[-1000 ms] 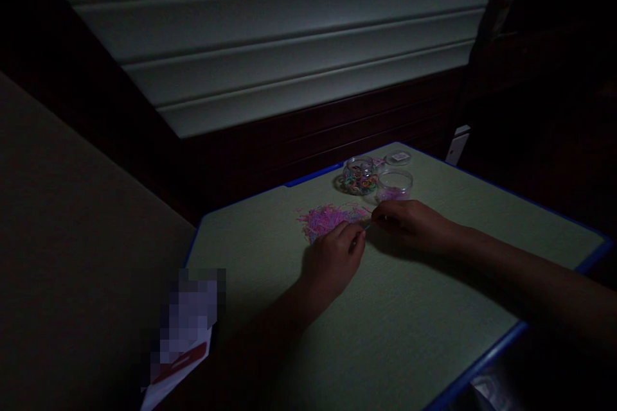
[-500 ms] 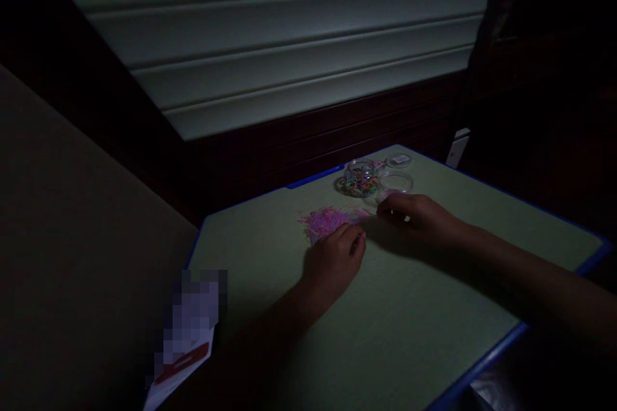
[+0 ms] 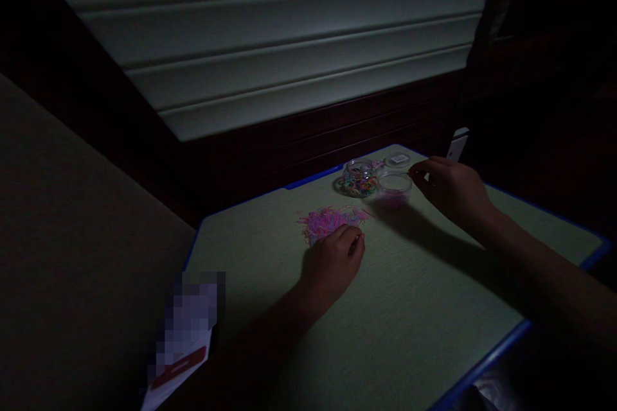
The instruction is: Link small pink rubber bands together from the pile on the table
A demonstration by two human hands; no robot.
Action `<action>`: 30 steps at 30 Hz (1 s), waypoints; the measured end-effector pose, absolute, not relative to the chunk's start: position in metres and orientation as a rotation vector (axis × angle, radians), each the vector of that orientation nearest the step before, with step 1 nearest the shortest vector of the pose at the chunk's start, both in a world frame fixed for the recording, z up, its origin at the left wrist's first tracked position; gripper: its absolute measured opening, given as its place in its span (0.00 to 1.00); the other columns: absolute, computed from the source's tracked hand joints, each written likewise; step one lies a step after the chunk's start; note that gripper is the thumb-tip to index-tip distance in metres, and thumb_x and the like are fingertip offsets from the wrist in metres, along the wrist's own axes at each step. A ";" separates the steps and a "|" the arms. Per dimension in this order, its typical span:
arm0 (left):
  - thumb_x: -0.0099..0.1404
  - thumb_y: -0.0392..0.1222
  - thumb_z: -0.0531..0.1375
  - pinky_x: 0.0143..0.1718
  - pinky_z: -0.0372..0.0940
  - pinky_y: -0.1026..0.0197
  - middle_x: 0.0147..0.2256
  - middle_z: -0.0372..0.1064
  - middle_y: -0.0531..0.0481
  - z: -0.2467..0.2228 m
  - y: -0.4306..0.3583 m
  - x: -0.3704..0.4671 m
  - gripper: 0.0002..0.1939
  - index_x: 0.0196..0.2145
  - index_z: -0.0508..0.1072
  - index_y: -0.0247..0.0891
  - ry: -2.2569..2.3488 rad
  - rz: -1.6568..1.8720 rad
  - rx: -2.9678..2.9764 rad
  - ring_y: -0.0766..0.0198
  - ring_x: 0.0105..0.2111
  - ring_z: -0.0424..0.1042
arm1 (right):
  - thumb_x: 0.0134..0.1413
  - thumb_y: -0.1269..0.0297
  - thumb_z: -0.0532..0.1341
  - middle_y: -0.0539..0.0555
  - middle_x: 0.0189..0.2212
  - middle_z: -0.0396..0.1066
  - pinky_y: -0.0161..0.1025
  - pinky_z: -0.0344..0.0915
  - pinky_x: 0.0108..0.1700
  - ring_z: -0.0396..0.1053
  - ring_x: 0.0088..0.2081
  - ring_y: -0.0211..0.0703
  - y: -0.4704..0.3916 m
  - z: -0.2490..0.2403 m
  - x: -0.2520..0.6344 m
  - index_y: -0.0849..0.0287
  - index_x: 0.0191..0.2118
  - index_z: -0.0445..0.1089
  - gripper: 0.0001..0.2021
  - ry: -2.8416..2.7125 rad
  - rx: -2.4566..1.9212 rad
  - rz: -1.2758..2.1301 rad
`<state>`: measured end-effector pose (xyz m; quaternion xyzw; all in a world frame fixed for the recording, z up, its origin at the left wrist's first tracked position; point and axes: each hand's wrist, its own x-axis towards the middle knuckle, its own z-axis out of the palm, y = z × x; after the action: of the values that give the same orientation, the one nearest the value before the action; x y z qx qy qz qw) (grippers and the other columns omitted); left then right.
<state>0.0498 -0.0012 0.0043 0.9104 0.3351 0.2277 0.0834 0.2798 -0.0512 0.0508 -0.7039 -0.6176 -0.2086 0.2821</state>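
A loose pile of thin pink and purple strands, perhaps small elastic bands (image 3: pixel 328 219), lies on the table. My left hand (image 3: pixel 335 260) rests at the pile's near edge, fingers curled and pinched; what they hold, if anything, is too small to make out. Up at the rim of a clear round jar (image 3: pixel 394 185) with pink stuff at its bottom is my right hand (image 3: pixel 450 186). Its thumb and fingertips are pinched together, and their content cannot be made out. Beside that jar stands another clear jar (image 3: pixel 359 178) full of colourful rings like hair ties.
A clear lid with a white label (image 3: pixel 398 159) lies behind the jars, next to a small pink item (image 3: pixel 378 165). The pale green table (image 3: pixel 395 308) has blue edges. A slatted panel (image 3: pixel 308 32) rises behind it. A partly blurred white and red item (image 3: pixel 180 359) is at lower left.
My right hand has moved up and to the right, from beside the pile to the rim of the pink-filled jar. My left hand has stayed by the pile.
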 end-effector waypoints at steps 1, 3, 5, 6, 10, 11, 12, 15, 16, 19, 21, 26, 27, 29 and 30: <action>0.63 0.41 0.47 0.34 0.59 0.66 0.32 0.66 0.54 0.004 -0.001 0.050 0.08 0.34 0.66 0.41 0.999 0.676 2.720 0.68 0.30 0.66 | 0.52 0.64 0.52 0.52 0.32 0.69 0.32 0.53 0.26 0.64 0.25 0.37 -0.051 0.050 0.281 0.58 0.35 0.69 0.09 -1.660 -1.911 -0.564; 0.63 0.41 0.47 0.35 0.59 0.66 0.32 0.66 0.53 0.004 -0.001 0.050 0.09 0.34 0.66 0.41 0.992 0.674 2.725 0.68 0.30 0.66 | 0.52 0.64 0.53 0.52 0.31 0.69 0.32 0.52 0.25 0.64 0.25 0.36 -0.051 0.049 0.283 0.57 0.35 0.69 0.09 -1.696 -1.953 -0.551; 0.63 0.41 0.47 0.34 0.59 0.67 0.32 0.66 0.53 0.004 -0.001 0.051 0.09 0.34 0.66 0.41 0.986 0.676 2.728 0.68 0.30 0.66 | 0.52 0.63 0.52 0.51 0.31 0.69 0.32 0.51 0.24 0.64 0.25 0.36 -0.050 0.048 0.284 0.57 0.35 0.69 0.10 -1.736 -1.988 -0.526; 0.63 0.40 0.47 0.34 0.59 0.67 0.32 0.66 0.53 0.004 -0.001 0.051 0.09 0.34 0.66 0.41 0.987 0.678 2.728 0.68 0.30 0.66 | 0.52 0.63 0.52 0.51 0.31 0.69 0.32 0.50 0.24 0.64 0.25 0.36 -0.050 0.047 0.284 0.57 0.34 0.69 0.10 -1.752 -2.003 -0.515; 0.63 0.41 0.47 0.34 0.59 0.66 0.32 0.67 0.54 0.004 -0.001 0.050 0.09 0.34 0.66 0.41 0.999 0.671 2.727 0.68 0.30 0.66 | 0.53 0.63 0.50 0.52 0.32 0.70 0.32 0.50 0.24 0.64 0.25 0.36 -0.049 0.046 0.283 0.57 0.34 0.69 0.11 -1.786 -2.045 -0.482; 0.63 0.41 0.48 0.34 0.60 0.66 0.33 0.67 0.54 0.004 -0.001 0.050 0.08 0.34 0.66 0.41 0.999 0.669 2.727 0.68 0.30 0.66 | 0.53 0.62 0.50 0.52 0.32 0.70 0.32 0.49 0.24 0.64 0.25 0.36 -0.049 0.047 0.283 0.57 0.34 0.69 0.12 -1.793 -2.054 -0.474; 0.63 0.40 0.48 0.34 0.60 0.66 0.33 0.67 0.54 0.004 -0.001 0.050 0.08 0.34 0.66 0.41 0.999 0.667 2.728 0.68 0.30 0.66 | 0.53 0.62 0.50 0.53 0.32 0.70 0.32 0.49 0.24 0.64 0.26 0.37 -0.049 0.047 0.283 0.58 0.34 0.69 0.12 -1.798 -2.062 -0.466; 0.62 0.40 0.48 0.34 0.60 0.67 0.33 0.67 0.54 0.004 -0.001 0.050 0.08 0.34 0.66 0.41 0.988 0.670 2.735 0.68 0.30 0.66 | 0.54 0.62 0.49 0.54 0.32 0.70 0.33 0.50 0.24 0.64 0.26 0.37 -0.049 0.047 0.283 0.59 0.35 0.70 0.14 -1.807 -2.084 -0.445; 0.62 0.40 0.48 0.34 0.60 0.67 0.33 0.67 0.54 0.004 -0.001 0.050 0.08 0.34 0.66 0.41 0.981 0.673 2.738 0.68 0.31 0.66 | 0.54 0.61 0.48 0.54 0.32 0.70 0.33 0.50 0.24 0.64 0.26 0.38 -0.050 0.047 0.283 0.59 0.35 0.70 0.14 -1.810 -2.089 -0.440; 0.63 0.40 0.48 0.34 0.60 0.67 0.33 0.67 0.54 0.005 -0.001 0.050 0.08 0.34 0.66 0.41 0.969 0.681 2.739 0.68 0.31 0.66 | 0.54 0.61 0.48 0.55 0.33 0.70 0.33 0.51 0.26 0.66 0.29 0.39 -0.050 0.048 0.282 0.59 0.35 0.70 0.14 -1.815 -2.093 -0.436; 0.63 0.40 0.48 0.35 0.60 0.67 0.33 0.67 0.54 0.005 -0.001 0.050 0.08 0.34 0.66 0.41 0.970 0.681 2.737 0.68 0.31 0.66 | 0.55 0.61 0.48 0.56 0.33 0.70 0.33 0.52 0.27 0.66 0.31 0.40 -0.049 0.048 0.282 0.59 0.36 0.70 0.15 -1.820 -2.088 -0.438; 0.63 0.40 0.48 0.34 0.60 0.66 0.32 0.67 0.54 0.004 -0.002 0.050 0.08 0.33 0.66 0.41 0.984 0.668 2.738 0.68 0.31 0.66 | 0.55 0.61 0.48 0.56 0.32 0.70 0.32 0.51 0.26 0.65 0.28 0.39 -0.050 0.048 0.282 0.59 0.36 0.70 0.15 -1.821 -2.080 -0.429; 0.63 0.40 0.48 0.34 0.60 0.66 0.32 0.67 0.53 0.004 -0.002 0.049 0.08 0.34 0.66 0.41 0.984 0.667 2.737 0.68 0.30 0.66 | 0.54 0.61 0.48 0.56 0.32 0.70 0.32 0.51 0.25 0.65 0.27 0.38 -0.050 0.048 0.281 0.59 0.36 0.70 0.15 -1.819 -2.070 -0.430; 0.63 0.40 0.48 0.34 0.60 0.66 0.32 0.67 0.53 0.004 -0.002 0.049 0.08 0.34 0.66 0.40 0.978 0.669 2.734 0.68 0.30 0.66 | 0.54 0.61 0.48 0.55 0.32 0.70 0.32 0.51 0.25 0.64 0.26 0.37 -0.051 0.048 0.279 0.59 0.36 0.70 0.14 -1.819 -2.038 -0.428; 0.63 0.40 0.48 0.34 0.60 0.66 0.33 0.67 0.53 0.004 -0.002 0.050 0.08 0.34 0.66 0.40 0.976 0.671 2.732 0.68 0.31 0.66 | 0.54 0.61 0.48 0.54 0.32 0.70 0.32 0.51 0.25 0.64 0.26 0.37 -0.051 0.048 0.277 0.58 0.36 0.70 0.14 -1.819 -2.019 -0.423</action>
<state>0.0496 -0.0021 0.0040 0.9144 0.3267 0.2246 0.0815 0.2772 -0.0509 0.0479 -0.7200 -0.6489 -0.1510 0.1944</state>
